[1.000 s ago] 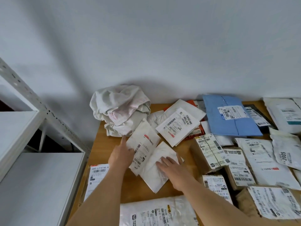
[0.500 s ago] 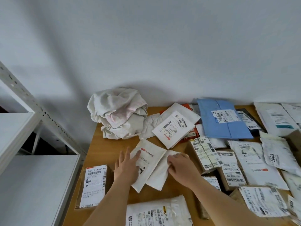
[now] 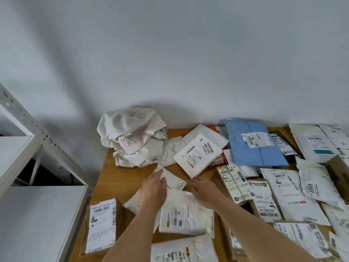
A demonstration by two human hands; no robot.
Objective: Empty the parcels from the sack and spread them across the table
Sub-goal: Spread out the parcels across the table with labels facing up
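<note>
The crumpled white cloth sack (image 3: 132, 135) lies at the back left of the wooden table (image 3: 107, 178), against the wall. My left hand (image 3: 154, 188) lies over a small white padded envelope (image 3: 175, 179), with its fingers curled at the envelope's upper corner. My right hand (image 3: 203, 190) holds the top edge of a white plastic mailer (image 3: 185, 214) whose label faces up and is blurred. The two parcels overlap in front of the sack. A white labelled envelope (image 3: 196, 156) lies just behind my hands.
Several parcels cover the right half of the table, among them a blue mailer (image 3: 255, 146) and a brown box with labels (image 3: 234, 182). A brown box (image 3: 102, 225) sits at the left edge, another white mailer (image 3: 181, 250) at the front. White metal shelving (image 3: 37, 214) stands to the left.
The white mailer under my right hand has come nearer and now shows its label. My left hand has shifted right along the small envelope. The view has tilted slightly.
</note>
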